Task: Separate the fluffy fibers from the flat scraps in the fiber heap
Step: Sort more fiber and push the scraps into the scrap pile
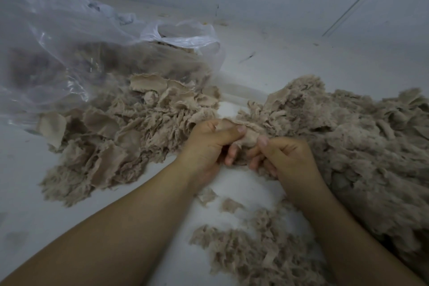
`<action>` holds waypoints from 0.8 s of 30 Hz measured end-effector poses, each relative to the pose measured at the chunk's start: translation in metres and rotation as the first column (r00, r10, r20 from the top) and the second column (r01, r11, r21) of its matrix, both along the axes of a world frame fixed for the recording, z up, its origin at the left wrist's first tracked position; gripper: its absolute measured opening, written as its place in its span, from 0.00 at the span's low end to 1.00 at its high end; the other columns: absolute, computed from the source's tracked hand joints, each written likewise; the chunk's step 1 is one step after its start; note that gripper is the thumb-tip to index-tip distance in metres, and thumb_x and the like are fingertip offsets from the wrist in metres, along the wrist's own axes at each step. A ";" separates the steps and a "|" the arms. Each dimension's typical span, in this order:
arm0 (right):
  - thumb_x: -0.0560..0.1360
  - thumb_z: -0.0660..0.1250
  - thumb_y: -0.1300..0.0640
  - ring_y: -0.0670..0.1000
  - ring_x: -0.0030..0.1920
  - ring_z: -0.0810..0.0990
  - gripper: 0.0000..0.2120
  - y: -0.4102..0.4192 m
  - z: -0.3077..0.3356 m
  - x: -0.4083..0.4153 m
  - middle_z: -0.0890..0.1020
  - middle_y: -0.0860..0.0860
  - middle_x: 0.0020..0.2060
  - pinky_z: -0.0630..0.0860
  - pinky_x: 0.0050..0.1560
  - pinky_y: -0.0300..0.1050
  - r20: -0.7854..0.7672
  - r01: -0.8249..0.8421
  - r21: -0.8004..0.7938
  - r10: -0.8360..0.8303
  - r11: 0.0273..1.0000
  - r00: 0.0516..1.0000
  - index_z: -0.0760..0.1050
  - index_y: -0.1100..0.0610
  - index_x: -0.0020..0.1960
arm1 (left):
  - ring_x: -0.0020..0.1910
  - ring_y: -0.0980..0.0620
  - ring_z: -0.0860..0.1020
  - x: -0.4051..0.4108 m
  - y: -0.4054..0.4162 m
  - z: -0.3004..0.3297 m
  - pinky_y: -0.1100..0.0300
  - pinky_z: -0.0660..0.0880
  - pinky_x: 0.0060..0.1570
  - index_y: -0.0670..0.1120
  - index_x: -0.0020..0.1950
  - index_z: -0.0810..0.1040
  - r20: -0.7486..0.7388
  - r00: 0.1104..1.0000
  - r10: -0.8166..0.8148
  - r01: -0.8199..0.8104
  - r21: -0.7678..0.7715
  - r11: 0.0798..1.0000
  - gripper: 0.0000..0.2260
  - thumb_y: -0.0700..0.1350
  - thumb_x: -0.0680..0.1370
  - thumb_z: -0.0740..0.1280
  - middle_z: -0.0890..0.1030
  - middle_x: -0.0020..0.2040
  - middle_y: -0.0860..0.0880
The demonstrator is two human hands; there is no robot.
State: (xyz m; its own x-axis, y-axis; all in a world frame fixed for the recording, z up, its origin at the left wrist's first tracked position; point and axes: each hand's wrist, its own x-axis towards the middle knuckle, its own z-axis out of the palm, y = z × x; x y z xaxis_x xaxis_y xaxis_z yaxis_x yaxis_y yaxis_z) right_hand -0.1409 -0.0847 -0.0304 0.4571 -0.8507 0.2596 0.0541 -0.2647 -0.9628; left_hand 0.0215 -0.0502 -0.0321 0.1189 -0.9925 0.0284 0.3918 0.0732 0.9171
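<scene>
We pinch one tan scrap [248, 137] between both hands: left hand [209, 144] and right hand [285, 158] each hold an end, thumbs on top, so it runs left to right between them. It seems still joined to the fluffy heap [348, 146] just right; the flat scraps pile [120, 132] lies left of it.

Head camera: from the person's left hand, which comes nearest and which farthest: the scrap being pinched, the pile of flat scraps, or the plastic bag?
1. Pinched scrap, held between left hand and right hand.
2. Flat scrap pile, just left of that hand.
3. Plastic bag, upper left, behind the pile.
</scene>
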 end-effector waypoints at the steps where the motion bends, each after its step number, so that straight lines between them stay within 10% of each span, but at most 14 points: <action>1: 0.75 0.69 0.46 0.41 0.22 0.71 0.19 -0.001 -0.001 0.001 0.80 0.50 0.24 0.67 0.25 0.32 -0.017 0.038 0.017 -0.038 0.999 0.999 0.81 0.62 0.37 | 0.21 0.49 0.65 0.000 0.001 0.001 0.64 0.63 0.25 0.30 0.42 0.78 0.012 0.999 -0.032 0.031 0.004 0.999 0.14 0.43 0.73 0.71 0.72 0.22 0.45; 5: 0.70 0.69 0.48 0.45 0.22 0.72 0.12 -0.003 -0.002 0.002 0.78 0.49 0.24 0.69 0.23 0.36 -0.001 0.082 0.080 -0.082 0.993 0.997 0.81 0.57 0.42 | 0.20 0.51 0.65 -0.001 0.002 0.003 0.60 0.58 0.26 0.45 0.30 0.80 0.168 0.978 -0.123 0.122 0.014 0.992 0.12 0.41 0.75 0.71 0.72 0.21 0.47; 15: 0.77 0.64 0.49 0.45 0.24 0.72 0.15 -0.003 0.000 0.003 0.80 0.53 0.26 0.68 0.24 0.35 0.018 0.096 0.097 -0.098 0.991 0.995 0.83 0.56 0.37 | 0.21 0.48 0.66 -0.005 0.001 0.003 0.61 0.63 0.24 0.43 0.36 0.79 0.149 0.989 -0.002 -0.001 0.021 1.000 0.18 0.51 0.82 0.62 0.71 0.24 0.42; 18: 0.78 0.62 0.50 0.45 0.24 0.71 0.17 -0.003 -0.001 0.003 0.79 0.52 0.27 0.68 0.24 0.35 0.049 0.102 0.123 -0.109 0.987 0.993 0.82 0.54 0.36 | 0.19 0.50 0.66 -0.010 0.005 0.005 0.63 0.63 0.21 0.42 0.38 0.77 0.227 0.942 0.248 -0.242 -0.055 0.969 0.13 0.44 0.81 0.65 0.71 0.23 0.46; 21: 0.83 0.58 0.55 0.46 0.26 0.72 0.20 -0.006 -0.002 0.002 0.80 0.52 0.30 0.69 0.26 0.35 0.068 0.100 0.163 -0.113 0.981 0.991 0.83 0.53 0.37 | 0.24 0.53 0.70 -0.003 0.004 0.018 0.61 0.68 0.25 0.46 0.42 0.72 0.126 0.706 0.696 -0.631 -0.332 0.701 0.08 0.37 0.79 0.66 0.73 0.27 0.50; 24: 0.83 0.58 0.58 0.46 0.27 0.73 0.18 -0.006 -0.003 0.003 0.81 0.51 0.31 0.69 0.27 0.35 0.068 0.105 0.179 -0.119 0.978 0.991 0.82 0.54 0.40 | 0.36 0.55 0.68 0.017 0.000 0.019 0.65 0.67 0.38 0.42 0.40 0.73 0.450 0.284 0.847 -0.495 -0.687 0.531 0.08 0.30 0.71 0.62 0.71 0.36 0.51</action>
State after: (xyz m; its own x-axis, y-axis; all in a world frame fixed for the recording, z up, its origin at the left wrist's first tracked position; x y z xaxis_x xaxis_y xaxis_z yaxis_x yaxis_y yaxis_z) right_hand -0.1382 -0.0906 -0.0336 0.3407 -0.9307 0.1334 0.1101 -0.1014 -0.9887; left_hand 0.0385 -0.0498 -0.0129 0.5021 -0.4271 0.7520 -0.6781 0.3452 0.6489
